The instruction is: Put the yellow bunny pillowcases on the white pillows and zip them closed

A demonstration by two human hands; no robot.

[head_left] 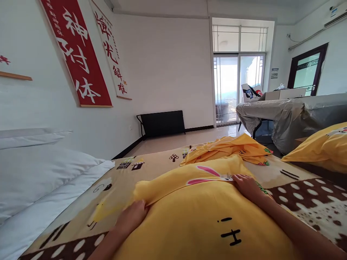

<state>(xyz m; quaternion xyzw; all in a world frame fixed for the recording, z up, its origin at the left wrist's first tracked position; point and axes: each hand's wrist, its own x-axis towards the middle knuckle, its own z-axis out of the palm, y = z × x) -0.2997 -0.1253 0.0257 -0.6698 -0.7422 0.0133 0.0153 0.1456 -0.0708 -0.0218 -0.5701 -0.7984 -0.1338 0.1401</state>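
Note:
A yellow pillow in its pillowcase (189,220) fills the lower middle of the head view, printed with "Hi" and pink rabbit ears. My left hand (132,213) is closed on the left side of the pillowcase, its fingertips tucked out of sight in the cloth. At the far right part of the same pillowcase, my right hand (246,185) pinches the fabric beside the rabbit print. Between both hands the cloth runs in a fold. Just beyond lies a crumpled yellow-orange cloth (217,148) with carrot prints, flat on the patterned blanket (159,168).
Stacked white pillows (40,173) lie along the left. Another yellow pillow (322,144) rests at the right edge. Behind it stands a plastic-covered table (287,112) with boxes. A black folded table (164,123) leans against the far wall.

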